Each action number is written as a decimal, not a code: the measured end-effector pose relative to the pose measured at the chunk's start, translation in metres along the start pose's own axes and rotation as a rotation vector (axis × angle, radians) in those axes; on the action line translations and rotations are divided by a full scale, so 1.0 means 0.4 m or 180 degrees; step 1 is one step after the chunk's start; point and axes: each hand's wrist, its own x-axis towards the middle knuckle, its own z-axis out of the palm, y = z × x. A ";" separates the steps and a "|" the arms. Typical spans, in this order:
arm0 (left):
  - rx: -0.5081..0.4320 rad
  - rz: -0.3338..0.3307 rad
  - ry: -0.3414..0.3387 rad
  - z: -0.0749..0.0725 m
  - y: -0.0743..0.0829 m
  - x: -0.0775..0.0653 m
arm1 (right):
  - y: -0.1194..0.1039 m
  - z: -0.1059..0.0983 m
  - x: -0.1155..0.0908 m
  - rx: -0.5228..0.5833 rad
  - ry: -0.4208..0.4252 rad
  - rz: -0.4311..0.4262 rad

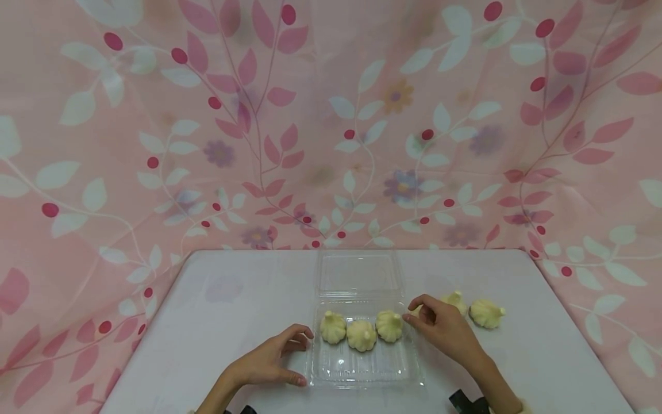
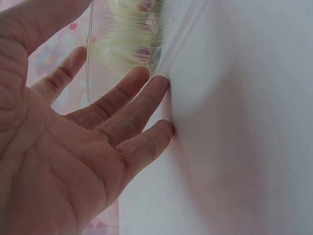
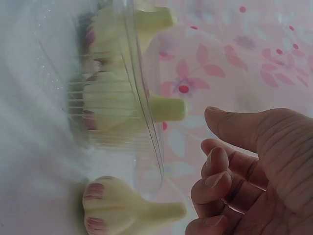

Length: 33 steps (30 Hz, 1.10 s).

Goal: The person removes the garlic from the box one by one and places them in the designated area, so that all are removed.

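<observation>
A clear plastic clamshell box [image 1: 368, 368] lies with its lid [image 1: 359, 275] folded back, away from me. In its tray sit three pale garlic bulbs, a left one [image 1: 333, 328], a middle one [image 1: 361, 336] and a right one [image 1: 389, 326]. My left hand [image 1: 274, 359] is at the box's left side, fingers spread and holding nothing; its fingertips [image 2: 161, 83] touch the tabletop. Over the box's right edge hovers my right hand [image 1: 445, 328], fingers loosely bent, thumb apart, nothing between them. In the right wrist view a garlic bulb [image 3: 112, 205] stands outside the box, near that hand.
Right of the box, beyond my right hand, lie a garlic bulb [image 1: 455, 301] and another garlic bulb [image 1: 487, 313]; the hand partly hides a pale one beside the box. A white table [image 1: 233, 310] meets a pink floral cloth [image 1: 320, 172] at its back edge.
</observation>
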 end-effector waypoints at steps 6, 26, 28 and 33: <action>0.0011 -0.0008 0.0001 0.000 -0.002 0.000 | -0.004 0.013 0.001 -0.0082 -0.0061 0.0011; -0.0024 0.0043 -0.0011 -0.002 -0.012 -0.001 | -0.009 0.037 0.008 -0.0245 -0.0258 -0.0037; -0.0014 0.0032 -0.0006 -0.002 -0.013 -0.001 | -0.009 0.038 0.008 -0.0254 -0.0270 -0.0039; 0.0054 0.0021 0.0002 -0.001 -0.015 -0.001 | -0.015 0.039 0.009 -0.0213 -0.0303 -0.0090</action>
